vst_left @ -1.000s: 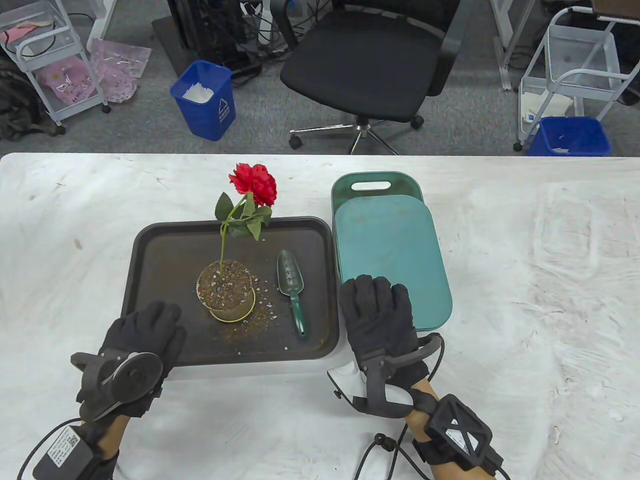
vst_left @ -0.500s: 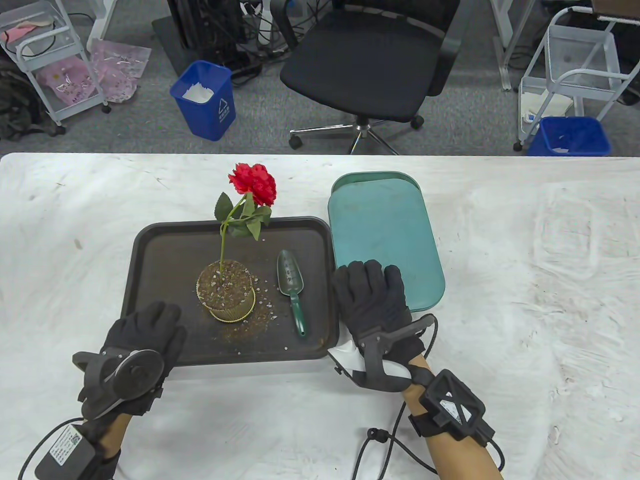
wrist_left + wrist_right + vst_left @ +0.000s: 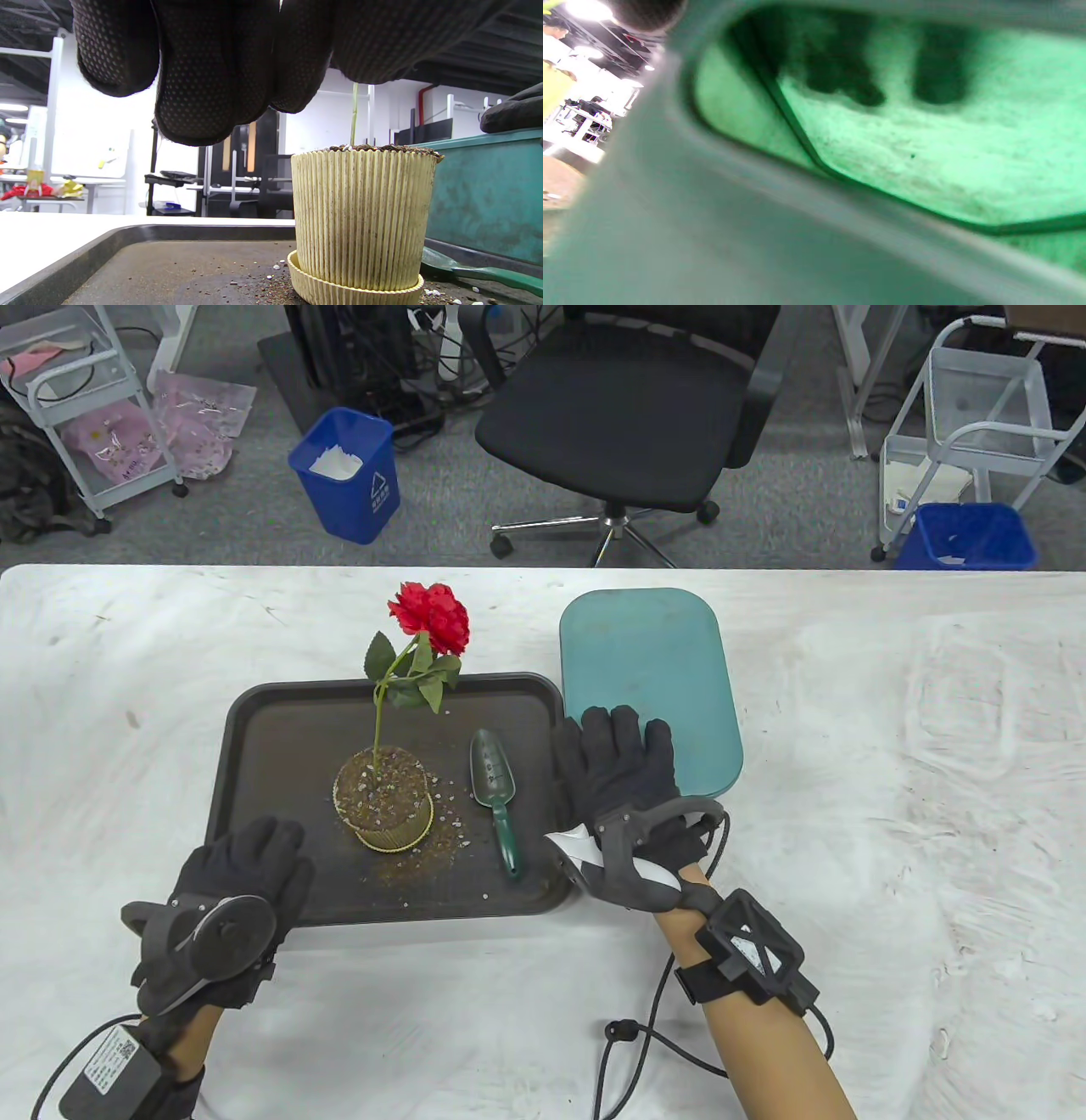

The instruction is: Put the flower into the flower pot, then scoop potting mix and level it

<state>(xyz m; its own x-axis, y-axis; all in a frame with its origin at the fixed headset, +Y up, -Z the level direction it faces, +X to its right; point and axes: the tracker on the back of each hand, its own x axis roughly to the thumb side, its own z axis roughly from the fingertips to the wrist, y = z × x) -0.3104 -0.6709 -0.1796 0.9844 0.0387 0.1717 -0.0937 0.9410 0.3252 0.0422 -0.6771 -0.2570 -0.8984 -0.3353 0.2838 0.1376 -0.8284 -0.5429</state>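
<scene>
The red flower [image 3: 430,617] stands upright in the ribbed cream flower pot [image 3: 383,802], its stem [image 3: 354,112] rising from potting mix level with the rim [image 3: 360,220]. The pot stands on a dark tray [image 3: 280,729]. A green trowel [image 3: 495,789] lies on the tray right of the pot. My left hand [image 3: 246,857] lies over the tray's near left corner, fingers [image 3: 212,72] loosely bent above the tray and holding nothing. My right hand [image 3: 619,755] presses flat on the near end of the teal lid [image 3: 653,670], which covers the teal box [image 3: 483,199].
Spilled potting mix [image 3: 424,857] is scattered on the tray around the pot. The table has a white smudged cover [image 3: 891,729]. An office chair [image 3: 628,415], blue bins [image 3: 348,475] and white carts stand on the floor beyond the table's far edge.
My right hand has slid the teal lid away from me over the box, so the box's handle slot is now covered. The left hand, pot and trowel have stayed put.
</scene>
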